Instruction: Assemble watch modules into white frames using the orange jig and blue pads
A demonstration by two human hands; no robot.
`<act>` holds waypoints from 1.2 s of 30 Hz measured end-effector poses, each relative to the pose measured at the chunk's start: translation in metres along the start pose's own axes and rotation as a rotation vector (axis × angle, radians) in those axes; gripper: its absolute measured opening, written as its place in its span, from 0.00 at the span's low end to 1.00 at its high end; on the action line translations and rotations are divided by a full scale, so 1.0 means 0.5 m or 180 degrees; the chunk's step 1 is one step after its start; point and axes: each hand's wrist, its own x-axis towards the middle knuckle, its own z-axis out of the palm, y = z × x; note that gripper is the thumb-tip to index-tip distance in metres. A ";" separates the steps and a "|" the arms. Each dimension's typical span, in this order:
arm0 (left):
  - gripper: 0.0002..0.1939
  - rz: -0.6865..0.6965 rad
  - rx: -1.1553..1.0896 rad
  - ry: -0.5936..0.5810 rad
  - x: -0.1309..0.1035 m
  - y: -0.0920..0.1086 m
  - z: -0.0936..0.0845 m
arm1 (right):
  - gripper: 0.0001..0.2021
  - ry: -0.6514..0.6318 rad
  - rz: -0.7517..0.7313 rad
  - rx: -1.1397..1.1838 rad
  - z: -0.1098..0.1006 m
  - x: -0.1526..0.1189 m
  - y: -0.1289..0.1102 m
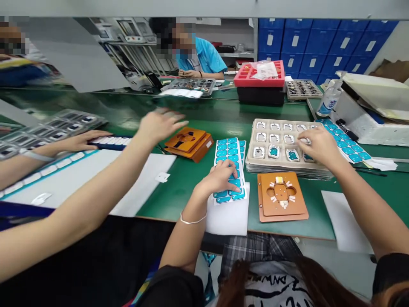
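Observation:
My left hand (pixel 222 175) rests on a white sheet of teal rounded-square stickers (pixel 232 152), its thumb and fingers apart. Over the right part of a beige compartment tray (pixel 252 165), my right hand (pixel 318 145) has its fingertips pinched on a small white-and-silver part (pixel 306 141). White-framed parts (pixel 274 138) sit in the tray's compartments; some in the front row have teal faces (pixel 292 155). In front of the tray lies an orange-brown fixture (pixel 266 211) with a recessed centre and white pads.
A co-worker's arms reach in from the left, one hand (pixel 161 123) near another orange fixture (pixel 188 143). White foam sheets (pixel 226 219) lie along the table edge. Farther right are more teal stickers (pixel 347 143), a clear bottle (pixel 329 100) and a white foam box (pixel 377 128).

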 end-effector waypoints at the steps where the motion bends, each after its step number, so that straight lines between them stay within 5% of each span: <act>1: 0.17 0.0005 -0.0006 0.0013 0.000 0.001 0.000 | 0.15 -0.0060 0.0127 -0.0210 -0.003 -0.005 0.018; 5: 0.19 0.0047 -0.0040 0.0048 -0.003 0.004 0.001 | 0.18 -0.0367 0.0150 -0.0526 0.002 -0.021 0.056; 11: 0.18 0.0208 -0.0149 0.0091 -0.006 0.017 -0.007 | 0.19 -0.0350 0.0087 -0.0678 0.020 -0.033 0.050; 20: 0.14 0.0946 -0.0744 0.0178 -0.042 0.090 -0.059 | 0.14 -0.0071 0.0647 0.0883 0.009 -0.013 0.062; 27: 0.17 0.2927 -0.0873 0.0627 0.000 0.188 -0.007 | 0.11 0.0470 0.0355 0.2182 -0.028 -0.093 -0.039; 32: 0.20 0.3171 -0.0325 0.0930 0.012 0.176 0.034 | 0.11 -0.0100 0.0189 0.2976 -0.027 -0.169 -0.113; 36: 0.18 0.3162 -0.0167 0.1024 0.001 0.158 0.041 | 0.09 -0.0474 0.0383 0.2842 -0.031 -0.189 -0.124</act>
